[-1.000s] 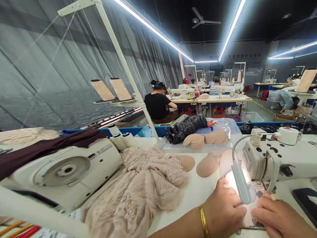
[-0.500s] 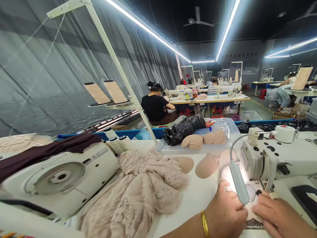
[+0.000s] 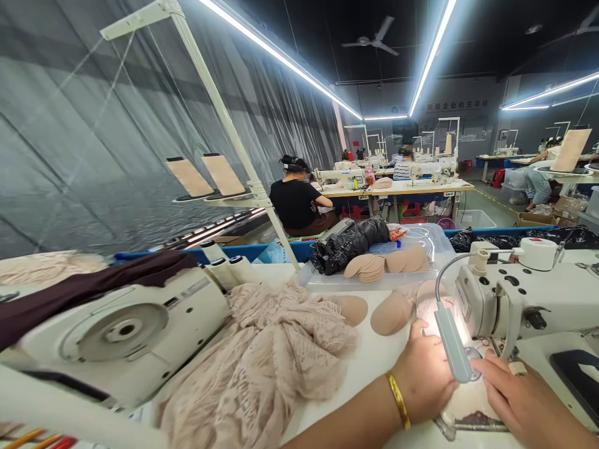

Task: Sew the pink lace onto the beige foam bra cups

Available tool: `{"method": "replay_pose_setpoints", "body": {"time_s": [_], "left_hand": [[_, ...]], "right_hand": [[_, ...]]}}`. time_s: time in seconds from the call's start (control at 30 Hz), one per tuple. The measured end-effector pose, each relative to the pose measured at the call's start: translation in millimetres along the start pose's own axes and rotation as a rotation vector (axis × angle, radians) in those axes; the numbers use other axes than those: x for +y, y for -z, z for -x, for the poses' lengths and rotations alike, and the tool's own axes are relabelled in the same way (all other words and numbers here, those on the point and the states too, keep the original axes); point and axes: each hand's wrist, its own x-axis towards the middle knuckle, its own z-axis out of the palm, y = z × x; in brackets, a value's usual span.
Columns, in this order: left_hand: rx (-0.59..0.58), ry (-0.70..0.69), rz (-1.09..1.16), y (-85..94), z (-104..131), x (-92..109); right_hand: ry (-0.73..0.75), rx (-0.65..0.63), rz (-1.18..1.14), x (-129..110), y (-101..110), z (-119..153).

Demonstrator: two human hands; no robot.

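My left hand (image 3: 423,374), with a gold bangle at its wrist, is closed on the edge of a beige fabric piece (image 3: 469,399). The piece lies under the head of a white sewing machine (image 3: 538,299). My right hand (image 3: 519,390) rests on the right side of the same piece, fingers stretched toward the presser foot area and slightly apart. A grey lamp (image 3: 453,346) on a bent neck lights the work and partly covers the needle area. Beyond my left hand, beige oval pads (image 3: 392,313) lie on the table.
Beige lace fabric (image 3: 276,349) is heaped left of my hands, beside another white machine (image 3: 126,330). Behind stands a clear plastic tray (image 3: 322,284) with stacked pads and a black plastic bundle (image 3: 349,244). A thread stand (image 3: 224,112) rises at left. A co-worker (image 3: 296,196) sits farther back.
My left hand has shifted slightly left and up. The fingers of my right hand have stretched out toward the lamp tip. More of the beige piece shows between the hands.
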Motion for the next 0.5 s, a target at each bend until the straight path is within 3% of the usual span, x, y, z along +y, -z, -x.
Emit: {"method": "replay_pose_setpoints", "body": {"time_s": [0.13,0.3,0.37,0.5], "left_hand": [[0.015,0.103,-0.007,-7.9,-3,-10],[0.206,0.558,-0.164,-7.4,-1,-40],[0.164,0.560,-0.171,-4.7,5,-52],[-0.002,0.351,-0.128,-4.1,16,-61]], "right_hand": [[-0.026,-0.018,0.039,2,-4,2],[-0.016,-0.061,0.040,8,-8,8],[-0.012,-0.073,0.039,9,-10,8],[-0.026,-0.074,0.055,8,-10,7]]}}
